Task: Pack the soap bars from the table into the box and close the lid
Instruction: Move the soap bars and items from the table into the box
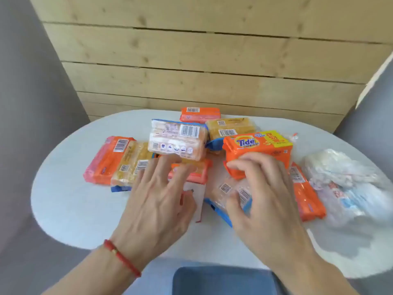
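Over table [74, 209], hands [157, 201] above soap packs [178, 139]

Pale rounded table [70, 201] stands before a knotty wood-plank wall [191, 60].

I'm looking at what seems a plain room at home or a small staging corner, not a shop: a pale round table [70, 201] against a wall of bare pine planks [191, 60], grey walls [27, 81] either side, and a crumpled plastic bag [348, 184].
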The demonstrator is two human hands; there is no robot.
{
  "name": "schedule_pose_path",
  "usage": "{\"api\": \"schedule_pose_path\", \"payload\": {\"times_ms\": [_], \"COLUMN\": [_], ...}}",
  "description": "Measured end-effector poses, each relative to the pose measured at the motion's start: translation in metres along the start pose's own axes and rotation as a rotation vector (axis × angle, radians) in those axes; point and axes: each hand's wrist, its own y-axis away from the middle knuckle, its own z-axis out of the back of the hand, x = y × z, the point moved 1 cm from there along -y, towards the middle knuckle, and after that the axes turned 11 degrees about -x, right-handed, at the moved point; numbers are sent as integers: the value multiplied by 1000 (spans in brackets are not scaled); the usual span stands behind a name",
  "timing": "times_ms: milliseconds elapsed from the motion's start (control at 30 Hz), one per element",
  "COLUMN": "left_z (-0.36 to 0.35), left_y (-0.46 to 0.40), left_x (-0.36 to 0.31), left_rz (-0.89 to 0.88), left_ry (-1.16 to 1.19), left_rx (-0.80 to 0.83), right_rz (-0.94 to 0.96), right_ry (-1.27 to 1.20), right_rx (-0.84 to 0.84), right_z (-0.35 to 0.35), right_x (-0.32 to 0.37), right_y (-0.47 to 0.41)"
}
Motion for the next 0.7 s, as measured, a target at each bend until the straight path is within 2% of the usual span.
{"api": "schedule_pose_path", "payload": {"times_ms": [33, 133, 200, 300, 367, 533, 600, 700], "left_z": [3, 12, 12, 5, -1, -21, -24, -31], "left_y": [-6, -20, -30, -42, -50, -68, -73, -74], "left_x": [2, -2, 0, 5, 10, 26, 29, 30], "left_rz": [-2, 146, 184, 237, 263, 141, 101, 63], "left_ry": [-10, -53, -105, -74, -6, -143, -226, -301], "left_rx": [-16, 29, 32, 64, 97, 146, 134, 59], "right_rz": [-24, -220, -282, -179, -103, 18, 84, 81], "right_ry": [-4, 88, 189, 335, 398, 538, 590, 556], "right_rx": [-54, -73, 45, 344, 461, 387, 400, 372], "right_z": [2, 12, 13, 9, 9, -2, -6, -8], "right_x": [0, -7, -14, -39, -55, -80, -83, -88], "right_y": [-8, -27, -41, -56, -56, -51, -57, -63]}}
